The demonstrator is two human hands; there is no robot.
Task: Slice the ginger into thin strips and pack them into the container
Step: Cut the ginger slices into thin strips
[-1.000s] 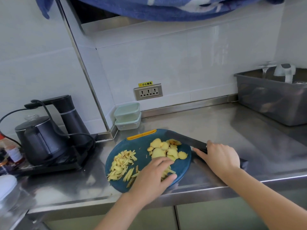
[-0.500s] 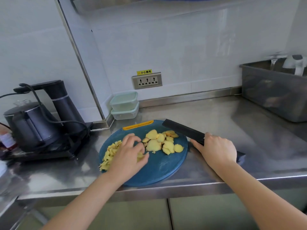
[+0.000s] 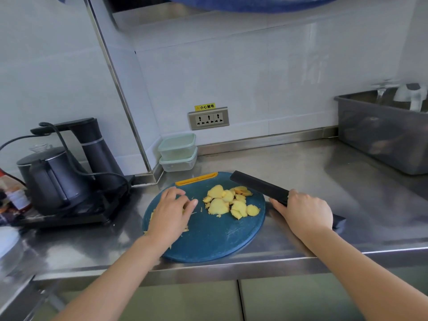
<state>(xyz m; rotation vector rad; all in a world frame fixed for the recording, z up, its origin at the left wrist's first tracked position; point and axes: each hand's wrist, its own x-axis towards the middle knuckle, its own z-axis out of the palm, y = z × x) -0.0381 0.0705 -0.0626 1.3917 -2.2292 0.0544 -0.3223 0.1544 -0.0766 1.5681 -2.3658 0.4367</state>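
White tile wall (image 3: pixel 254 66), s/s counter (image 3: pixel 312 181), 3-gang socket (image 3: pixel 209 118), cabinets (image 3: pixel 185 302) below.

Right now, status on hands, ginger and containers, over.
Left hand cupped over ginger strips, grip hidden. Right hand holds black knife. Ginger slices uncut on blue cutting board. Stacked containers lidded by back wall, untouched.

Bare forearms (image 3: pixel 120 274); left hand (image 3: pixel 170 215), right hand (image 3: pixel 305 213)
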